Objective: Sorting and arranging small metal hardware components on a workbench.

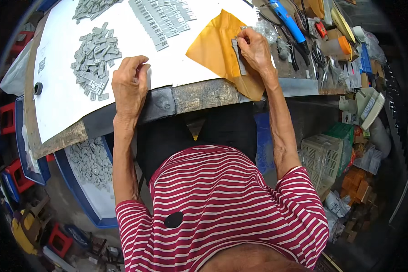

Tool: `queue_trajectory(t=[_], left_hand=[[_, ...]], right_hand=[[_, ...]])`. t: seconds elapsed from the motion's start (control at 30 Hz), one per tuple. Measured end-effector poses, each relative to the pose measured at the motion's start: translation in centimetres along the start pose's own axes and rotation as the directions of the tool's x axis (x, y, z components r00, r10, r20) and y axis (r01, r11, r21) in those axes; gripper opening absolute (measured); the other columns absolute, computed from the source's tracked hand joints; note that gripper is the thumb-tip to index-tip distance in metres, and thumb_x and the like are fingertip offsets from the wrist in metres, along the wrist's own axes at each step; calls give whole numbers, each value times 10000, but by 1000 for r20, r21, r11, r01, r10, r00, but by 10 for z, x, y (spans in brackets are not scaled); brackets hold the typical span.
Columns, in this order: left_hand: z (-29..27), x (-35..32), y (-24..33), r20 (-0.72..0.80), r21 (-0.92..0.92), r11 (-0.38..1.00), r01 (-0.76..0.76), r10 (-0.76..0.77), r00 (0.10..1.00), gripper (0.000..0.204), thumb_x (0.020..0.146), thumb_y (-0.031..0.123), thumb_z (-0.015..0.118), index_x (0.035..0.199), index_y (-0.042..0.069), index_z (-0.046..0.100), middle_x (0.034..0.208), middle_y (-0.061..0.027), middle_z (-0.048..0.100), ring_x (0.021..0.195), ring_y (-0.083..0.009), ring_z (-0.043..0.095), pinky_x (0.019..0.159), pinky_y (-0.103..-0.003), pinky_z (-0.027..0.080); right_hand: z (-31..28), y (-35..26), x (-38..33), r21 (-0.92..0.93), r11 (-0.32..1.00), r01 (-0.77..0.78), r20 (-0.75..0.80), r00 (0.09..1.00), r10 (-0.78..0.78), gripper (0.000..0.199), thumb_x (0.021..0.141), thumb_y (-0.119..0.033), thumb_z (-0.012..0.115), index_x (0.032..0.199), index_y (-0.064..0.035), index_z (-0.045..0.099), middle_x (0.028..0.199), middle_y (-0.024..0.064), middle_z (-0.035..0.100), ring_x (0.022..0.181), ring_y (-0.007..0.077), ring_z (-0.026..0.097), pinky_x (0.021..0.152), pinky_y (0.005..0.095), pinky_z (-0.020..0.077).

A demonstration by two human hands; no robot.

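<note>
My left hand (129,88) hovers at the table's near edge, fingers curled with thumb close to forefinger; whatever they may hold is hidden. Left of it lies a loose pile of small grey flat pieces (94,59). Over an orange cloth (220,43), my right hand (257,52) has its fingers drawn together in a pinch. Tiny shiny bits show by those fingertips, too small to name. A narrow grey strip (239,59) lies on the cloth beside the right hand, partly covered by it. Similar grey pieces stand in neat slanted rows (161,22) between both hands, farther back.
White sheeting (54,99) covers much of the worktable. A blue pen-shaped tool (288,20), dark-handled pliers (299,54) and cables crowd the right side. Below the table's left edge sits a blue tray (79,190) of grey pieces. Red stools (59,242) stand on the floor.
</note>
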State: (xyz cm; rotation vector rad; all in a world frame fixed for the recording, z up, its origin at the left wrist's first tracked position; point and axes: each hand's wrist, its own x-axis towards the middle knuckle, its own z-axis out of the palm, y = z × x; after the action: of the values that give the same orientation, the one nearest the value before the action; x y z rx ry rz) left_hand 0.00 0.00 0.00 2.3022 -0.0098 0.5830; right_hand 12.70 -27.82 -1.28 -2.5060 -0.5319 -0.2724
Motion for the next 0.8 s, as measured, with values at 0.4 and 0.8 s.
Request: queue_trajectory(t=[0.4, 0.8], left_hand=[[1, -7, 0, -19, -34, 999, -26, 25, 1000, 105, 738, -26, 568, 836, 8, 584, 772, -113, 588, 660, -252, 564, 612, -322, 436], [20, 2, 46, 69, -395, 918, 46, -21, 997, 137, 774, -11, 572, 903, -16, 617, 792, -118, 620, 639, -177, 581, 594, -266, 467]], right_hand=[[2, -3, 2, -114, 991, 69, -11, 997, -71, 132, 801, -110, 512, 786, 18, 539, 725, 183, 591, 671, 349, 580, 616, 405, 459], [-22, -49, -18, 769, 528, -361, 297, 933, 205, 135, 835, -122, 584, 863, 10, 593, 620, -25, 515, 464, 19, 405, 398, 146, 298]])
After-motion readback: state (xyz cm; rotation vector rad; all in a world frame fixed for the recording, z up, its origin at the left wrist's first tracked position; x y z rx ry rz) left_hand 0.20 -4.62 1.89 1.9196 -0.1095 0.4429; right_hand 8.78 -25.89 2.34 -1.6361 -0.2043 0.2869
